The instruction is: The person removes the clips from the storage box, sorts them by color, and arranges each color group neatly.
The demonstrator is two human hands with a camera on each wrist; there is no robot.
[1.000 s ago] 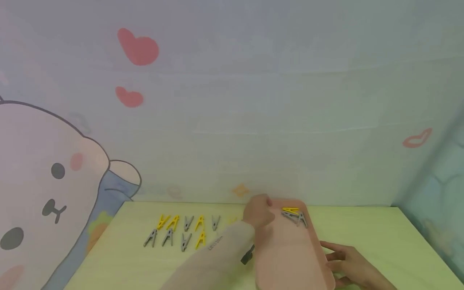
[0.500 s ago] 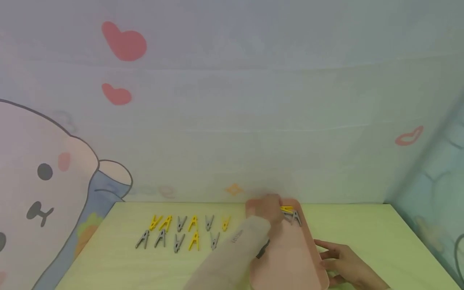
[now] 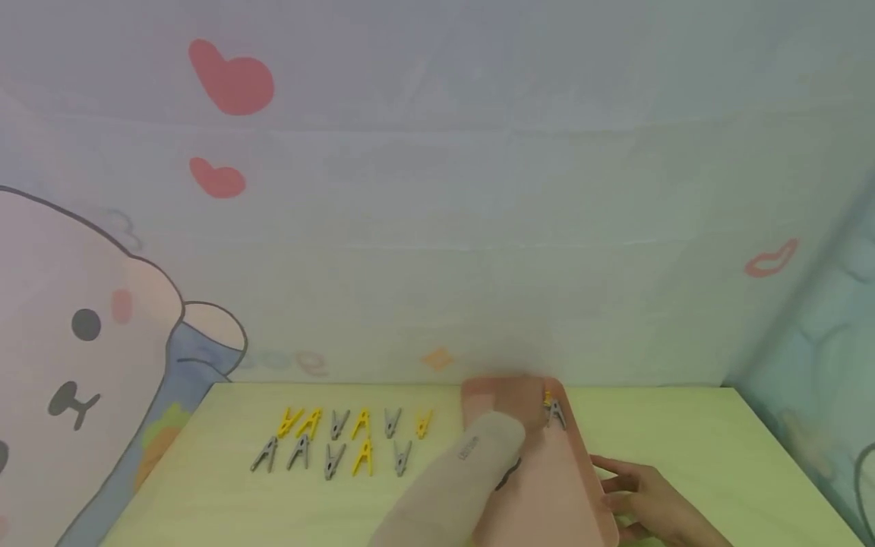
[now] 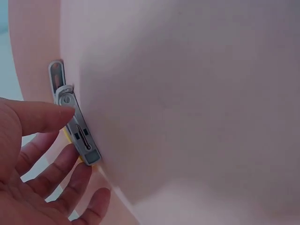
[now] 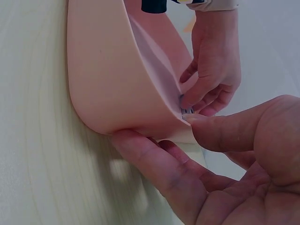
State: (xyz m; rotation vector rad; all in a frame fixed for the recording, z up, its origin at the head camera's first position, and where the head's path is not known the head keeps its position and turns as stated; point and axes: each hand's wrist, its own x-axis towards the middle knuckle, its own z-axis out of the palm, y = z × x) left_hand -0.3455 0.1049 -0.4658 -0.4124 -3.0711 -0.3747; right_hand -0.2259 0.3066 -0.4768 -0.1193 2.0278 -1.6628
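The pink tray [image 3: 547, 494] lies lengthwise on the table. My left hand [image 3: 525, 401] reaches into its far end; in the left wrist view, thumb and fingers pinch a grey clothespin [image 4: 77, 126] by the tray wall. Part of a yellow clothespin [image 4: 69, 137] shows beneath it, and another grey piece [image 4: 56, 75] lies just beyond. The head view shows one grey clothespin [image 3: 556, 414] right of that hand. At the tray's near right side, my right hand [image 3: 645, 497] grips the wall, thumb at the rim and fingers low against the outside, as the right wrist view shows.
Left of the tray, yellow clothespins [image 3: 364, 457] and grey clothespins [image 3: 333, 460] lie in two rough rows on the light table [image 3: 273, 509]. A printed cloth [image 3: 437, 190] hangs behind the table's far edge. A thin dark cable [image 3: 863, 479] shows at far right.
My left hand has moved rightward from the tray's far left rim to the clothespins in its far right corner, covering some. The right hand stays on the tray's side. The head view has shifted slightly.
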